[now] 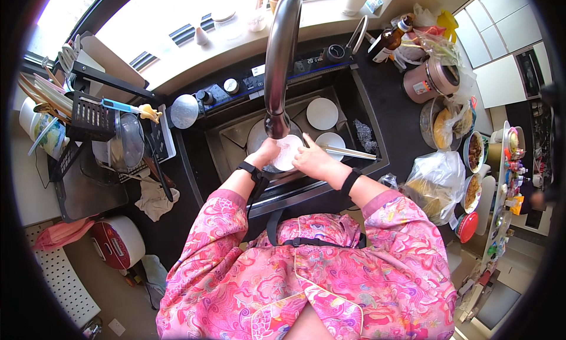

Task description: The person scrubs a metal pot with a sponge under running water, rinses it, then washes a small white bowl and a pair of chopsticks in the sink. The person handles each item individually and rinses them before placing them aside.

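Observation:
Under the tall metal faucet (pixel 279 75), a small white bowl (pixel 288 152) is held between both hands. My left hand (pixel 265 153) grips its left rim, with part of the fingers hidden behind the faucet head. At the bowl's right side is my right hand (pixel 315 160), its fingers on the rim. A round metal pot or basin (pixel 256 136) lies beneath the bowl, partly covered. Two more white bowls, an upper one (pixel 322 113) and a lower one (pixel 331 141), sit in the sink (pixel 230 163) to the right. Chopsticks (pixel 353 153) lie across the lower bowl.
A steel wool scrubber (pixel 365 136) lies at the sink's right side. The left counter holds a dish rack (pixel 170 141) with a blue-handled brush (pixel 119 105) and a cloth (pixel 157 201). To the right stand a brown bottle (pixel 389 39), a pink metal canister (pixel 426 81), plastic bags (pixel 435 185) and food dishes (pixel 474 152).

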Demonstrator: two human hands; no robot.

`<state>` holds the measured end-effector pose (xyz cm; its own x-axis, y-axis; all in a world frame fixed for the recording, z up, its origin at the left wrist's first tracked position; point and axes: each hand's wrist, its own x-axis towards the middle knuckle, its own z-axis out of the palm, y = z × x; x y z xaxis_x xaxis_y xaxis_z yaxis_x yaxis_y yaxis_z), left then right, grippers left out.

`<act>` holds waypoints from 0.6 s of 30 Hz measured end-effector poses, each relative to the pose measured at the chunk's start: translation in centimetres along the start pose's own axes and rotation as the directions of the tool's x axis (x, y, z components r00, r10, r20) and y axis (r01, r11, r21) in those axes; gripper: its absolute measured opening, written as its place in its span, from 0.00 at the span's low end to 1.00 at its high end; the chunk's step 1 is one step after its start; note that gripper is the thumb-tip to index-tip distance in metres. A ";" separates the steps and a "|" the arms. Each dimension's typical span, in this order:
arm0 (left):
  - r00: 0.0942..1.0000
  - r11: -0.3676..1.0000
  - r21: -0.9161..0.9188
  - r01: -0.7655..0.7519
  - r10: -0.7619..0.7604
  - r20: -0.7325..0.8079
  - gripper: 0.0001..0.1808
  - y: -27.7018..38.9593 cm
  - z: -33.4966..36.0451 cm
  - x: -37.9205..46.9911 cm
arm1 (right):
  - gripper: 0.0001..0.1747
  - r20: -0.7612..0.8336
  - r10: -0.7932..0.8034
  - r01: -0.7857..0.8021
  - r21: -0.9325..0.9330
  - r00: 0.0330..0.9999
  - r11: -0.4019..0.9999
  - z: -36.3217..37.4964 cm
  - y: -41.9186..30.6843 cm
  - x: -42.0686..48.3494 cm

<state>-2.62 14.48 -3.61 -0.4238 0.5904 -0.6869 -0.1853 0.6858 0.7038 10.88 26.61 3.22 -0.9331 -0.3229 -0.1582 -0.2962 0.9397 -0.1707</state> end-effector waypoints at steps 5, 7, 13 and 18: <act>0.994 0.769 -0.638 0.027 0.048 0.100 0.16 -1.4 0.0 1.0 | 0.09 0.113 0.274 -0.280 0.645 0.955 0.711 0.8 0.8 1.4; 0.995 0.625 -0.780 0.023 0.064 0.081 0.17 -2.8 -0.3 2.2 | 0.13 0.185 0.366 -0.297 0.912 0.912 0.281 2.1 1.5 2.0; 0.925 0.927 -0.237 -0.292 0.210 -0.318 0.16 -4.3 0.8 3.5 | 0.10 0.452 0.564 0.165 0.662 0.690 -0.732 6.1 -0.6 6.9; 0.789 0.884 0.377 -0.276 0.432 -0.436 0.11 -1.3 2.3 -1.7 | 0.12 0.653 0.596 0.274 0.534 0.468 -0.800 8.5 -1.0 10.1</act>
<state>0.42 13.52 -3.77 -0.8012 0.5769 -0.1588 0.2876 0.6041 0.7432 3.48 21.42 -6.46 -0.4798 0.3356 -0.8107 0.0904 -0.9001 -0.4261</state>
